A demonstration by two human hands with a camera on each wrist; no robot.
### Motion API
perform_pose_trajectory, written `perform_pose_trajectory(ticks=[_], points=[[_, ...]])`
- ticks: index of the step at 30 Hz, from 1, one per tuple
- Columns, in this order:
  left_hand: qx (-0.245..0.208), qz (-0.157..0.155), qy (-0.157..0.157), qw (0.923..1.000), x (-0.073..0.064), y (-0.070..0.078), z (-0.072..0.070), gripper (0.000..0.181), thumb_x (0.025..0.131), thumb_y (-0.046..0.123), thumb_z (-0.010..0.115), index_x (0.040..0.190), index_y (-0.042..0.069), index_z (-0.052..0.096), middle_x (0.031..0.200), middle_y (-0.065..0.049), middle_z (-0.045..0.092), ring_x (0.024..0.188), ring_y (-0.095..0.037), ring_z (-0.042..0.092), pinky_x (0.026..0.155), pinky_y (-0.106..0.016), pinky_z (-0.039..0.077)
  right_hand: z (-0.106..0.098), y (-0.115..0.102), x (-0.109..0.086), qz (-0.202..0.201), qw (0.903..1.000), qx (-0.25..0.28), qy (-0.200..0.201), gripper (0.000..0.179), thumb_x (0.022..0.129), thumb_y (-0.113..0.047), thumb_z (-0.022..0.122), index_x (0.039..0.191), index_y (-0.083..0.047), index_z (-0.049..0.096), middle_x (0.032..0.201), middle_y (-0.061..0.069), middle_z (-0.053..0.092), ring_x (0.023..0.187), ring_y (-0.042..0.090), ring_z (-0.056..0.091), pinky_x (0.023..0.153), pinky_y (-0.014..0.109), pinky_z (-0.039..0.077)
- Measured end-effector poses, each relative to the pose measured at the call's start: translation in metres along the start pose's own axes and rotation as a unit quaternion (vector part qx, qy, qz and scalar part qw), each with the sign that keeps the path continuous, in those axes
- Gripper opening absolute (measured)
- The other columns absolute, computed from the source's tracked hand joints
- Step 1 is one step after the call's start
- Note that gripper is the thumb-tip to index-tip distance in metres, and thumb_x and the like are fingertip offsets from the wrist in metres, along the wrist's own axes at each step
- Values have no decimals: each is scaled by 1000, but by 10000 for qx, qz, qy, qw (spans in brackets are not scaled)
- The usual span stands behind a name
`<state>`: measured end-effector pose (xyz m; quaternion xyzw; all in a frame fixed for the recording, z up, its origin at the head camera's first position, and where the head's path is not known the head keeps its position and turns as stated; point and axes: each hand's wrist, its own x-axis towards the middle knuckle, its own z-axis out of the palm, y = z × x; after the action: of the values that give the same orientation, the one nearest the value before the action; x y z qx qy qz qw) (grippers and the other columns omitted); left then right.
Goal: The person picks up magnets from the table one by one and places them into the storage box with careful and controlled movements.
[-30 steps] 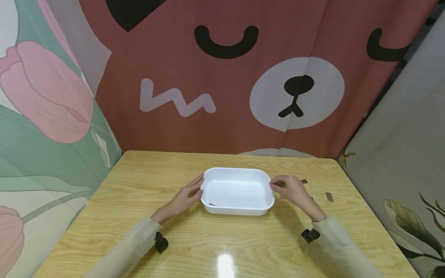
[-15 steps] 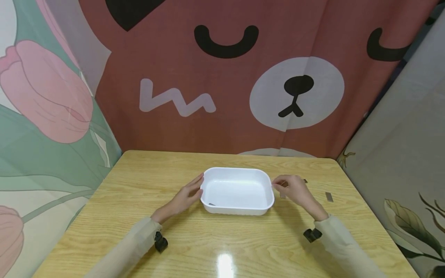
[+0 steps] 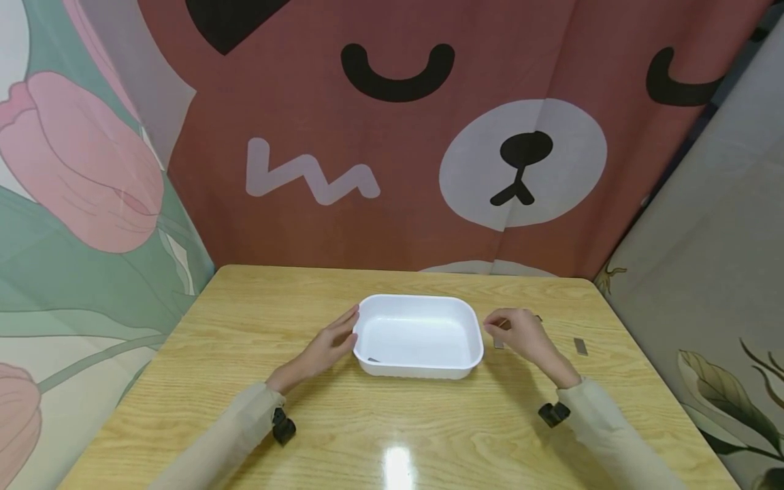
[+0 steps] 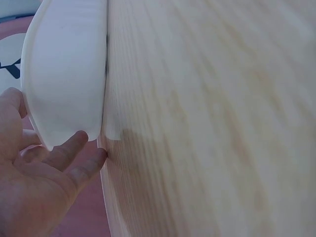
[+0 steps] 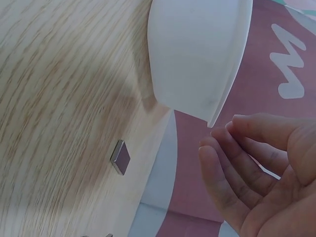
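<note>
A white, rounded rectangular tray (image 3: 418,372) stands on the wooden table. My left hand (image 3: 324,348) touches its left end with spread fingers; the left wrist view shows the fingertips against the white wall. Just off the tray's right end is my right hand (image 3: 519,335), fingers loosely bent and thumb near the fingertips. Nothing shows between them in the right wrist view. Below that hand a small flat metal block (image 5: 120,157) lies on the table. A small grey piece (image 3: 373,360) is partly visible inside the tray, at its near left corner.
Another grey rectangular piece (image 3: 580,347) lies farther right on the table (image 3: 294,299). A dark piece (image 3: 539,318) peeks out behind the right hand. Printed curtains (image 3: 306,238) hang behind and at both sides.
My right hand has drawn back a little to the right, away from the tray's rim, uncovering a grey piece beside the tray. The left hand and the tray have stayed put.
</note>
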<state>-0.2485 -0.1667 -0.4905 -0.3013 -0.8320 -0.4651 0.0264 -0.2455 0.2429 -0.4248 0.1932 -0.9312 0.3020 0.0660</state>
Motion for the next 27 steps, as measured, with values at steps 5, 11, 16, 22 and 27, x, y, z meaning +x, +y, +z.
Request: perform_pose_trajectory(ticks=[5, 11, 16, 22, 27], points=[[-37, -28, -29, 10000, -1, 1, -1, 51, 102, 4, 54, 147, -10, 33, 161, -14, 21, 146, -34, 21, 114, -43, 31, -1, 1, 0, 66, 9999, -107, 37, 9, 92, -6, 70, 98, -1, 75, 89, 7, 72, 77, 22, 67, 66, 38, 59], [-32, -56, -41, 10000, 0, 2, -1, 52, 102, 5, 54, 147, -10, 33, 161, -13, 20, 146, -34, 20, 114, -43, 32, -1, 5, 0, 60, 9998, -176, 6, 9, 92, -6, 70, 98, 0, 75, 88, 6, 72, 76, 22, 67, 66, 39, 59], [-26, -22, -44, 10000, 0, 1, 0, 52, 102, 3, 54, 147, -10, 32, 161, -15, 20, 146, -36, 20, 112, -45, 33, -1, 7, 0, 129, 9997, -181, -25, 9, 92, -6, 70, 97, -2, 75, 88, 6, 72, 76, 22, 67, 66, 39, 59], [-64, -4, -30, 10000, -1, 0, 0, 52, 102, 3, 55, 147, -11, 33, 161, -15, 20, 146, -35, 21, 112, -44, 34, 0, 9, -1, 137, 9994, -315, 65, 6, 91, -8, 71, 94, -5, 75, 86, 4, 72, 75, 22, 67, 65, 39, 59], [-65, -17, -27, 10000, -1, -1, 0, 52, 103, 6, 54, 148, -9, 33, 161, -12, 20, 146, -33, 21, 113, -43, 32, 0, 11, 0, 125, 9991, -391, 67, 6, 91, -8, 71, 94, -5, 76, 86, 5, 72, 74, 22, 67, 64, 41, 59]])
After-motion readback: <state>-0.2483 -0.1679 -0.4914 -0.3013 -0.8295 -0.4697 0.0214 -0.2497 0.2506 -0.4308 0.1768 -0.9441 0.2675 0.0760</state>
